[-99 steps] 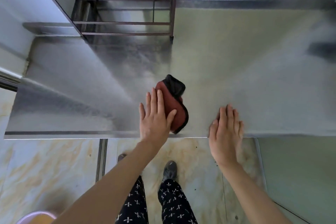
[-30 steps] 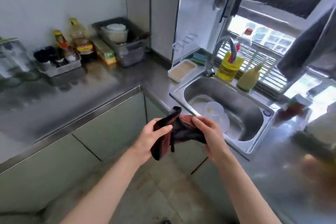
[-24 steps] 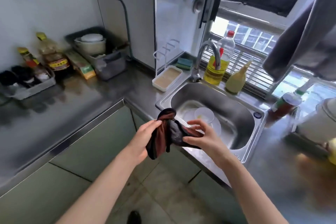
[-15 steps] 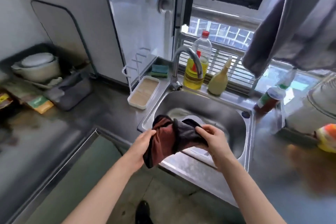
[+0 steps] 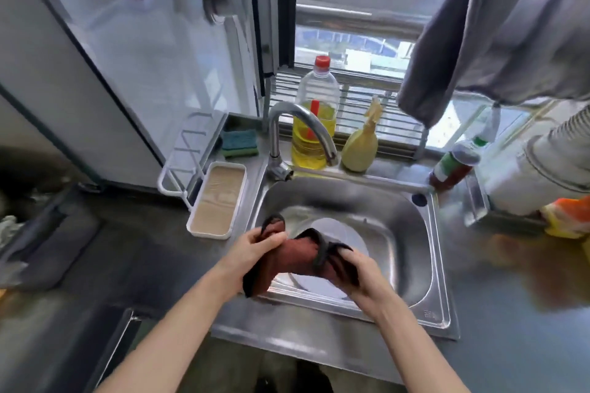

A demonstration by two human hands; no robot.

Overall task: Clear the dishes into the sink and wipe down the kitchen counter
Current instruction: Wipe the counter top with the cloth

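Note:
A dark red cloth point(image 5: 295, 257) with black edging is bunched between both hands above the front of the steel sink point(image 5: 424, 268). My left hand point(image 5: 255, 247) grips its left end, my right hand point(image 5: 357, 271) its right end. A white plate point(image 5: 343, 234) lies in the sink bowl, partly hidden by the cloth and hands. The steel counter point(image 5: 134, 268) runs to the left and right of the sink.
A curved tap point(image 5: 297, 124) stands behind the sink, with a yellow oil bottle point(image 5: 314, 124), a squeeze bottle point(image 5: 360, 147) and a sponge point(image 5: 239, 143) along the sill. A white tray point(image 5: 217, 198) sits left of the sink. A sauce bottle point(image 5: 453, 167) and grey hanging cloth point(image 5: 498, 29) are at right.
I have turned from a bare steel table to the sink corner and come closer. The cloth, first pressed flat under my left hand, is now held in both hands over the sink.

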